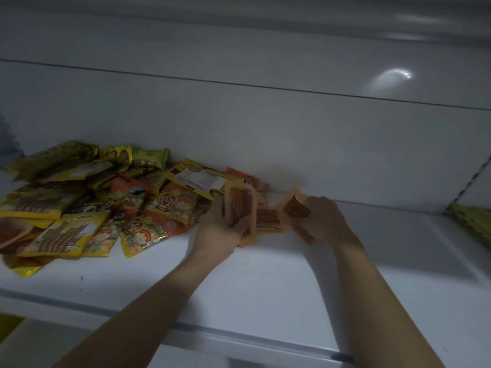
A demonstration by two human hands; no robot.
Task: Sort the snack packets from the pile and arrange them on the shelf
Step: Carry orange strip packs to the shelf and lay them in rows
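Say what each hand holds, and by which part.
Left hand grips the upright orange packet by its lower part; right hand holds the tilted orange packet by its right edge.

Legible nowhere: only blurred small print on the pale label panel of a yellow packet point(202, 179), a smeared cartoon-face logo on an orange packet point(166, 201), and unreadable dark marks on a green packet point(150, 156) behind.

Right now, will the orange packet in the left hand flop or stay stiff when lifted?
Probably fairly stiff: the orange packet stands unbent in the left hand. Likely light: it looks thin. The right hand grips a similar packet, also unbent.
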